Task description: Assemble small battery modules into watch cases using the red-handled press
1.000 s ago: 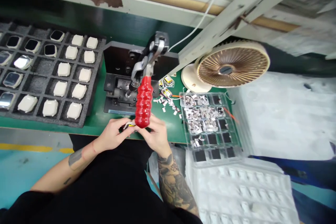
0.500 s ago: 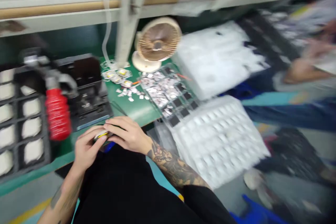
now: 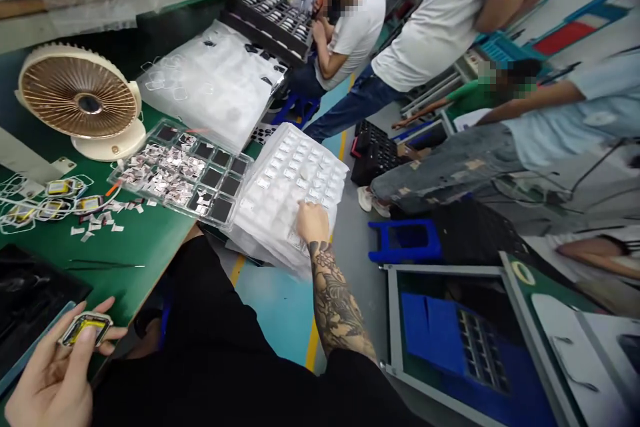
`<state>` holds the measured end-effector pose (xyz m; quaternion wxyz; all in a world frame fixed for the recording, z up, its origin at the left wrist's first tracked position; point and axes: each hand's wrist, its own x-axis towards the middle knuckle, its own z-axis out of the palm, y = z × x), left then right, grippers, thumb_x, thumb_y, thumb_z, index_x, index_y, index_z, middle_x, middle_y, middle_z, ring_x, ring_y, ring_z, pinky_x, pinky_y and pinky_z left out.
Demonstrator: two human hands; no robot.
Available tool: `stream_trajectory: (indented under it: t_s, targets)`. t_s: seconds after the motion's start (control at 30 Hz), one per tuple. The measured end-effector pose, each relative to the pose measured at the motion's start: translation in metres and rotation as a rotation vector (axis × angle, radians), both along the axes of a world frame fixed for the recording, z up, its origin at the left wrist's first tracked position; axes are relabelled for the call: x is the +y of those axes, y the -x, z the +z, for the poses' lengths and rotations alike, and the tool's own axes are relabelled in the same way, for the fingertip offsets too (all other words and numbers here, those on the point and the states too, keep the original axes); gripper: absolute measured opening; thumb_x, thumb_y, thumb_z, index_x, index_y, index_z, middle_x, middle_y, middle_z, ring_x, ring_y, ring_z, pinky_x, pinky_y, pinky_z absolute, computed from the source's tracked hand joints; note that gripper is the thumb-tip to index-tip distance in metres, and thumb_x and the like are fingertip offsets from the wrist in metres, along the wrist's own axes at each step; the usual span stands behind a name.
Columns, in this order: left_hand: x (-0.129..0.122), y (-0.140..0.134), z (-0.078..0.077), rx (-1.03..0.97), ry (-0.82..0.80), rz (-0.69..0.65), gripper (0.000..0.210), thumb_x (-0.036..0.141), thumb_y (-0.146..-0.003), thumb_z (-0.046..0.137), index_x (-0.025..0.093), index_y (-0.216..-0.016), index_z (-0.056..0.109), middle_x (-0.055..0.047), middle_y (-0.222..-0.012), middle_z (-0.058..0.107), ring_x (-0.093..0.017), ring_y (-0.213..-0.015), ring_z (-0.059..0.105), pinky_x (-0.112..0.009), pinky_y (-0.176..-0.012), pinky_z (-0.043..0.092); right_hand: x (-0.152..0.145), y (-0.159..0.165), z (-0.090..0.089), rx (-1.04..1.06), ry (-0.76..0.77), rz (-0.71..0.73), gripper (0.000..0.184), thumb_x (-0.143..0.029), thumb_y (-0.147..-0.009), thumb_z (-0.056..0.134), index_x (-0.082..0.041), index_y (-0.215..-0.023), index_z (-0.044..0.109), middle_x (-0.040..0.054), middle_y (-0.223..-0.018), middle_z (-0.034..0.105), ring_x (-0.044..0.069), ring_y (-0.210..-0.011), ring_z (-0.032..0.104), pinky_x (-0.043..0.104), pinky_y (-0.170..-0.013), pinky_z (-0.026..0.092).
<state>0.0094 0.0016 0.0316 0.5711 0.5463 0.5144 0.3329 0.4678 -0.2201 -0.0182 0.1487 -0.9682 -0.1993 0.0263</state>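
Note:
A small rounded-square device case [image 3: 75,335] with a pale rim and a yellow part inside rests in my left hand [image 3: 53,373], thumb pressed on it, at the lower left. Out to the right, my right hand [image 3: 313,220] reaches over a white plastic pocket tray [image 3: 273,213] with small white pieces in many of its pockets. Its fingers are bunched downward at the tray, and whatever they pinch is hidden. Between the two hands, a clear compartment tray [image 3: 227,210] holds a heap of small white-and-pink tabs [image 3: 170,173] and dark squares.
Tweezers [image 3: 107,265] lie on the green bench [image 3: 150,247], near yellow-centred parts in clear frames [image 3: 55,197]. A fan [image 3: 85,103] stands behind them. A white tray stack [image 3: 210,87] is farther back. Several people sit or stand nearby; a blue stool [image 3: 405,240] is on the floor.
My view has swung right. My right hand has left the device case and reached to the white pocket tray; my left hand keeps the case, now turned with its inside showing.

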Motion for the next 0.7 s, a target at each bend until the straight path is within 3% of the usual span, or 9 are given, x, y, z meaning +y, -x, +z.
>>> stream_trajectory:
  t_s: [0.1,0.2,0.3,0.37,0.47,0.53,0.63,0.7]
  targets:
    - [0.003,-0.007,-0.002,-0.074,0.125,-0.012,0.059,0.044,-0.092,0.090,0.023,-0.143,0.070,-0.013,-0.123,0.086,-0.036,-0.104,0.086,-0.044,-0.083,0.076,-0.038,-0.008,-0.012,0.016,0.019,-0.085,0.020,-0.011,-0.092,0.062,-0.013,-0.104,0.077,0.0216,-0.102,0.077,0.033,-0.113,0.066,0.047,-0.109,0.048]
    - [0.006,-0.014,0.000,-0.207,0.216,-0.060,0.056,0.040,-0.094,0.089,0.024,-0.143,0.067,-0.014,-0.126,0.085,-0.040,-0.122,0.082,-0.044,-0.090,0.076,-0.051,-0.013,-0.019,-0.025,-0.075,-0.114,0.024,-0.017,-0.096,0.058,-0.015,-0.109,0.078,0.0187,-0.110,0.078,0.031,-0.114,0.067,0.045,-0.110,0.050]
    - [0.005,-0.017,0.001,-0.247,0.195,-0.044,0.054,0.031,-0.091,0.093,0.026,-0.136,0.064,-0.012,-0.129,0.085,-0.038,-0.119,0.083,-0.039,-0.088,0.076,-0.041,-0.015,-0.013,-0.111,-0.255,-0.111,0.037,-0.021,-0.104,0.043,-0.014,-0.117,0.076,0.0179,-0.117,0.075,0.026,-0.109,0.069,0.043,-0.105,0.056]
    - [0.001,-0.018,0.000,-0.237,0.128,-0.030,0.055,0.028,-0.089,0.096,0.026,-0.130,0.060,-0.011,-0.128,0.085,-0.035,-0.111,0.086,-0.036,-0.084,0.076,-0.017,-0.006,-0.003,-0.137,-0.392,-0.053,0.041,-0.027,-0.108,0.038,-0.015,-0.122,0.074,0.0158,-0.123,0.071,0.021,-0.096,0.070,0.039,-0.090,0.062]
    - [-0.004,-0.020,-0.005,-0.223,0.103,-0.044,0.053,0.033,-0.091,0.094,0.025,-0.126,0.055,-0.014,-0.130,0.085,-0.033,-0.102,0.088,-0.034,-0.078,0.074,0.040,0.033,0.020,-0.070,-0.781,0.150,0.028,-0.037,-0.108,0.059,-0.021,-0.121,0.077,0.0109,-0.130,0.066,0.015,-0.080,0.068,0.032,-0.068,0.062]
    - [-0.005,-0.020,-0.008,-0.241,0.125,-0.035,0.054,0.039,-0.096,0.089,0.024,-0.134,0.054,-0.018,-0.133,0.083,-0.033,-0.103,0.088,-0.035,-0.079,0.073,0.083,0.075,0.034,0.124,-1.012,0.354,0.017,-0.032,-0.102,0.073,-0.025,-0.116,0.082,0.0087,-0.129,0.068,0.016,-0.085,0.071,0.034,-0.073,0.065]
    - [-0.003,-0.017,-0.007,-0.240,0.127,0.016,0.057,0.044,-0.100,0.083,0.021,-0.145,0.057,-0.019,-0.133,0.083,-0.032,-0.106,0.087,-0.035,-0.082,0.072,0.139,0.148,0.048,0.518,-1.014,0.733,0.027,-0.023,-0.101,0.077,-0.030,-0.126,0.082,0.0101,-0.138,0.069,0.023,-0.107,0.076,0.038,-0.083,0.070]
    - [-0.003,-0.013,-0.003,-0.206,0.121,0.037,0.056,0.044,-0.100,0.082,0.018,-0.146,0.063,-0.016,-0.121,0.086,-0.030,-0.101,0.088,-0.034,-0.081,0.071,0.169,0.194,0.050,0.656,-0.956,0.968,0.032,-0.018,-0.101,0.076,-0.031,-0.130,0.081,0.0104,-0.136,0.073,0.025,-0.117,0.075,0.041,-0.091,0.069]
